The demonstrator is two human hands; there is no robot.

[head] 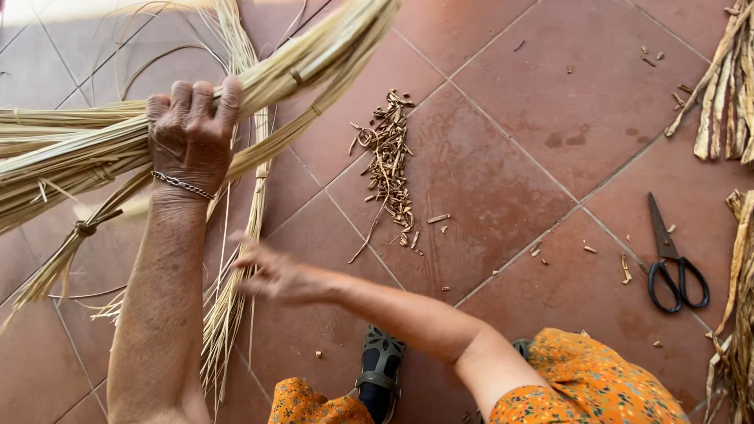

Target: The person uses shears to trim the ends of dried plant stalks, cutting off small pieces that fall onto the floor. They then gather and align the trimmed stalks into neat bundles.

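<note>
Gripping tightly, left hand (191, 129) holds the straw bundle (314, 59), which runs from lower left to upper right; right hand (279, 276), blurred, loosely open among hanging straws (224, 314) below.

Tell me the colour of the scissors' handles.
Black, seen best in the head view: scissors lying on the floor.

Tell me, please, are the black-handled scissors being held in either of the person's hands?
No, the scissors lie on the tiled floor, apart from the left hand gripping the straw bundle and the right hand.
</note>
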